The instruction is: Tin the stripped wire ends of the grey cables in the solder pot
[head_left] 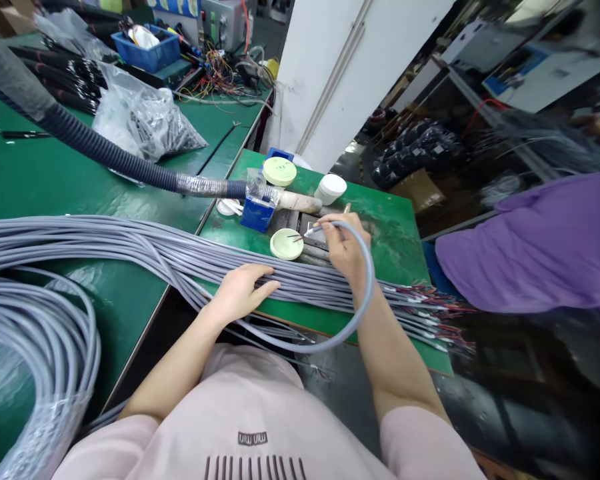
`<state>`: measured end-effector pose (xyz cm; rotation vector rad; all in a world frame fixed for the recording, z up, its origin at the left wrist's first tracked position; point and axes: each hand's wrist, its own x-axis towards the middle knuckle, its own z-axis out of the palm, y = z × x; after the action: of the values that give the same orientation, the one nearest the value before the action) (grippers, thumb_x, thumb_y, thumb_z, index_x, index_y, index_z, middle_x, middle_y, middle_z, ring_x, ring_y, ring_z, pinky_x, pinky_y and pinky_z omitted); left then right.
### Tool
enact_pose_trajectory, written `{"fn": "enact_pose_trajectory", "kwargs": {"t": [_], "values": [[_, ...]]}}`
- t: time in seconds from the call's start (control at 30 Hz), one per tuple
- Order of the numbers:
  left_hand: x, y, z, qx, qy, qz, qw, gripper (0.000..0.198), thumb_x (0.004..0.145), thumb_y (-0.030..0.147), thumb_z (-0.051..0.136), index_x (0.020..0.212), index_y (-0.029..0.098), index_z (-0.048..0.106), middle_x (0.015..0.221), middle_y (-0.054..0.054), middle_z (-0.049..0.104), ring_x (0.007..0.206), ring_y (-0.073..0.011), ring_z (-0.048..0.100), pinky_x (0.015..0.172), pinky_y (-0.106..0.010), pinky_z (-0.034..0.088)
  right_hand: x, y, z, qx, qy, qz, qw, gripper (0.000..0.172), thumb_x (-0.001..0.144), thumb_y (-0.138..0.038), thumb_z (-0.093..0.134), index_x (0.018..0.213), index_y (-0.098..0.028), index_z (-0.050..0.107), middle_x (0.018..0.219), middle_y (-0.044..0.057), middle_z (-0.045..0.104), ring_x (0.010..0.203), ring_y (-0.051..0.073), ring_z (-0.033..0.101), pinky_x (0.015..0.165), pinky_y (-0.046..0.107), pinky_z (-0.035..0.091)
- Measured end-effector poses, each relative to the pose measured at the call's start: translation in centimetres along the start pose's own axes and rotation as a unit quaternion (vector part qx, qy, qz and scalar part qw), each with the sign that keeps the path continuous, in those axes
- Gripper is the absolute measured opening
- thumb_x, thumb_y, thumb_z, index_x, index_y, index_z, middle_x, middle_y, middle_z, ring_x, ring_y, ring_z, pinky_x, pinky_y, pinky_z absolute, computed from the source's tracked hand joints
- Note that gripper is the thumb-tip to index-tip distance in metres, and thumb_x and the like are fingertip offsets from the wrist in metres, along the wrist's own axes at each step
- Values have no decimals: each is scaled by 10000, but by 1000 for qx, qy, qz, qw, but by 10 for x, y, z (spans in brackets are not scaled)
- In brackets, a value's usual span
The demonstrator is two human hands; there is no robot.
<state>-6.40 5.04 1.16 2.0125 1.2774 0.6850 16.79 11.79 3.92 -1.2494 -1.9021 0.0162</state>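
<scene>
Right hand pinches a cable; whether its wires touch the bowl is unclear.

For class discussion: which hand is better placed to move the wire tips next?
Likely the right hand: it holds the cable, wire tips at the pale dish; the left hand rests on other cables.

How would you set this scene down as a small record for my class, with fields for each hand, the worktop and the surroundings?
Right hand: holds the end of a looped grey cable
Wire tips: over the small pale dish; contact unclear
Left hand: on the bundle of grey cables
Beyond the dish: blue box, ribbed hose, white tub
Table at left: coiled cables, plastic bag
Far right: a person in purple, blurred
</scene>
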Motion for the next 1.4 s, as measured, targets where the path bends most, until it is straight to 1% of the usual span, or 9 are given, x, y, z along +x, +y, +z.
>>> {"fn": "enact_pose_trajectory", "kwargs": {"t": [0.27,0.53,0.9,1.03,1.13,1.2,1.27,1.33,1.4], "values": [[-1,1,-3,-18,-11,-13,1000,381,917,447,471,1157,207,643,1179,-46,693,1095,-225,642,990,-344,470,3,44,-24,-72,43,68,994,229,934,-358,463,889,-236,652,883,50,700,917,228,594,852,373,447],[0,-3,-1,-16,1,-4,1000,370,902,440,497,1148,208,648,1157,-48,703,1084,-221,649,934,-317,503,5,83,-11,-101,38,81,991,194,903,-306,483,850,-237,656,839,32,713,845,219,605,785,346,464],[1,-2,-1,-25,-8,-20,999,377,897,434,512,1162,199,641,1174,-52,695,1109,-232,637,939,-333,504,6,103,7,-102,0,97,990,210,891,-327,490,820,-229,662,792,46,711,796,224,607,747,346,462],[0,-4,-2,-37,-7,-21,999,374,889,435,524,1156,204,646,1174,-53,695,1099,-236,641,966,-352,490,3,78,-9,-79,26,83,993,210,906,-336,483,858,-236,661,819,45,713,847,235,608,802,378,469],[0,-1,5,-78,29,-14,996,357,859,416,574,1127,198,665,1167,-70,696,1107,-247,633,998,-382,469,-11,32,-29,-30,52,43,997,224,929,-335,469,909,-246,673,914,62,710,918,237,624,854,408,482],[-1,5,14,-157,55,-11,986,337,834,394,613,1096,194,680,1117,-80,714,1074,-241,645,993,-383,471,-29,-2,-37,9,68,21,997,215,924,-333,481,959,-264,682,962,71,710,912,244,647,841,435,507],[-1,14,27,-292,44,-27,955,351,808,399,646,1079,180,687,1032,-90,735,991,-227,674,943,-368,501,-51,-29,-37,48,78,-1,996,198,906,-351,511,982,-283,681,988,76,724,927,273,665,833,487,524],[-1,23,39,-449,11,-64,891,415,772,451,677,1060,154,694,950,-99,747,903,-219,693,866,-352,532,-74,-47,-30,90,75,-51,992,190,888,-355,545,1010,-302,681,979,68,736,913,288,683,800,516,542],[0,30,47,-554,16,-95,827,454,715,512,711,972,138,722,888,-90,746,802,-196,692,804,-329,542,-94,-54,-23,126,42,-85,987,241,865,-286,590,1090,-331,665,1010,51,738,930,283,690,772,504,560]]}}
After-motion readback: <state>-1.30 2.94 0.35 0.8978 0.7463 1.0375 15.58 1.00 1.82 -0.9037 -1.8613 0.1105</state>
